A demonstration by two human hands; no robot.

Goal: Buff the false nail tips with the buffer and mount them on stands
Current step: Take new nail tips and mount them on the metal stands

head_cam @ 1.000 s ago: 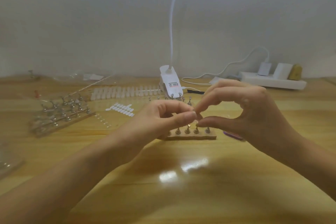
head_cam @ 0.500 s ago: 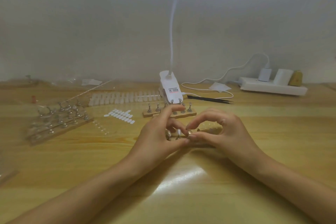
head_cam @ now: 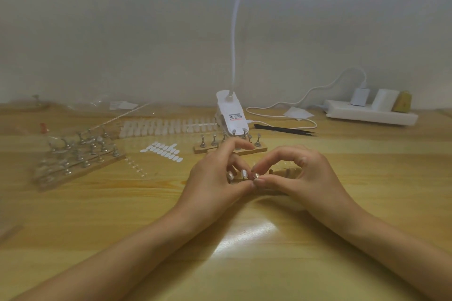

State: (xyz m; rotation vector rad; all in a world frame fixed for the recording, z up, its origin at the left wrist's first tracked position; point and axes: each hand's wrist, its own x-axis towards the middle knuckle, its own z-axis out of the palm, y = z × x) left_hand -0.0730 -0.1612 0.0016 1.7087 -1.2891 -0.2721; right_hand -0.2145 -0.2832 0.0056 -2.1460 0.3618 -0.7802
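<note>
A small wooden nail stand (head_cam: 278,171) lies on the table between my hands, mostly hidden by them. Three of its pegs carry pale nail tips, the left one (head_cam: 230,175), the middle one (head_cam: 243,173) and the right one (head_cam: 256,175). My right hand (head_cam: 303,173) pinches the right tip between thumb and forefinger. My left hand (head_cam: 212,178) curls round the stand's left end, thumb against the right thumb, forefinger raised. No buffer shows.
A second wooden stand (head_cam: 247,151) with bare metal pegs sits just behind. A rack of white nail tips (head_cam: 166,127), white adhesive tabs (head_cam: 162,151), bagged stands (head_cam: 78,159), a lamp clip (head_cam: 231,117), black tweezers (head_cam: 286,129) and a power strip (head_cam: 371,113) lie around.
Both hands have come down from in front of me onto the near stand, still pinching together. A purple object seen right of the stand earlier is hidden now.
</note>
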